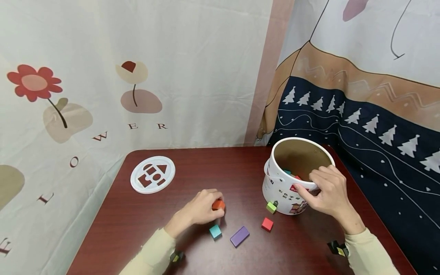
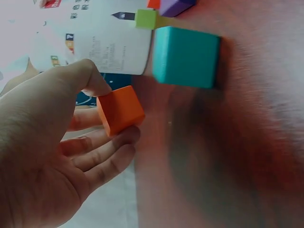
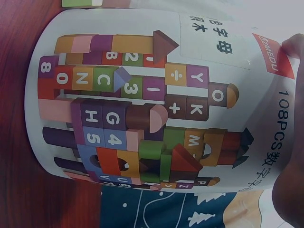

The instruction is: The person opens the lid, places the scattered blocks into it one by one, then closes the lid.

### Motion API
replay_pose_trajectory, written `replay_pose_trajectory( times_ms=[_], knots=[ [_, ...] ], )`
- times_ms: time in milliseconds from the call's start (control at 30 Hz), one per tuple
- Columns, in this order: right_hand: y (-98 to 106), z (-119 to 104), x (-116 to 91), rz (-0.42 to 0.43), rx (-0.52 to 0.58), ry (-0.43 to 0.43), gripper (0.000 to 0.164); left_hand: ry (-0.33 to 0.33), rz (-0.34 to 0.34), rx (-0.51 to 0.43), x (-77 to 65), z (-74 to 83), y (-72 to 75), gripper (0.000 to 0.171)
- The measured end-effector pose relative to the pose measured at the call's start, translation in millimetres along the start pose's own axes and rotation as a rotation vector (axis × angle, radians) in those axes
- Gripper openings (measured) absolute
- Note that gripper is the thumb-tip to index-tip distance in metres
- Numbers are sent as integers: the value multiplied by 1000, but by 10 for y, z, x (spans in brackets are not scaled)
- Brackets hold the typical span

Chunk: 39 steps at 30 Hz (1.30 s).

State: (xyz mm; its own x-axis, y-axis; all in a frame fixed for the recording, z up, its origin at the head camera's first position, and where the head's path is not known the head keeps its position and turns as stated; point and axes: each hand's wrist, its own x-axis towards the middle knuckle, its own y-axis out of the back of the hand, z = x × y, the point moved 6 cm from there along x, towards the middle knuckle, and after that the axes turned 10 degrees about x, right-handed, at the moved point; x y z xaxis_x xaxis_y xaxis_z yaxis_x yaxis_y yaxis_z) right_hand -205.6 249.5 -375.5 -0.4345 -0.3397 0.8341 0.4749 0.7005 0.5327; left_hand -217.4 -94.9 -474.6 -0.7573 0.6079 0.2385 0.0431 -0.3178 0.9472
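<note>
Between thumb and fingers, my left hand (image 1: 203,206) pinches an orange block (image 2: 121,110) over the table. A teal cube (image 1: 215,232) lies just in front of that hand, with a purple rectangular block (image 1: 240,236) to its right. My right hand (image 1: 326,187) grips the near right rim of a white bucket (image 1: 282,191), thumb outside and fingers over the edge. Inside the bucket a few teal and red pieces show; the rest of its contents is hidden. A green cube (image 1: 271,207) sits by the bucket's base, and a red cube (image 1: 267,224) lies nearer me.
A round white lid (image 1: 152,174) with shaped cutouts lies at the back left of the dark red table (image 1: 206,164). Patterned cloth (image 1: 206,76) hangs behind the table, and a navy tree-print cloth (image 1: 378,183) borders its right edge.
</note>
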Motion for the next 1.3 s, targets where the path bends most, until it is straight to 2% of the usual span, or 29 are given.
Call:
replay_pose_trajectory(
  times_ms=[167, 367, 667, 867, 1100, 1300],
  knots=[
    [3, -3, 5, 10, 2, 8, 53, -1, 66, -30, 136, -2, 129, 18],
    [3, -4, 9, 14, 3, 10, 53, -37, 146, -50, 323, 56, 304, 22],
    [-8, 2, 19, 4, 1, 7, 52, -104, 233, -112, 705, 202, 595, 24],
    [-10, 12, 9, -3, -6, -1, 52, -158, 288, -113, 969, 350, 774, 24],
    [-3, 12, 6, -5, -9, -5, 51, -174, 305, -129, 1267, 570, 938, 24],
    [-2, 13, 8, -9, -12, -4, 53, -216, 322, -144, 1502, 770, 1032, 26]
  ],
)
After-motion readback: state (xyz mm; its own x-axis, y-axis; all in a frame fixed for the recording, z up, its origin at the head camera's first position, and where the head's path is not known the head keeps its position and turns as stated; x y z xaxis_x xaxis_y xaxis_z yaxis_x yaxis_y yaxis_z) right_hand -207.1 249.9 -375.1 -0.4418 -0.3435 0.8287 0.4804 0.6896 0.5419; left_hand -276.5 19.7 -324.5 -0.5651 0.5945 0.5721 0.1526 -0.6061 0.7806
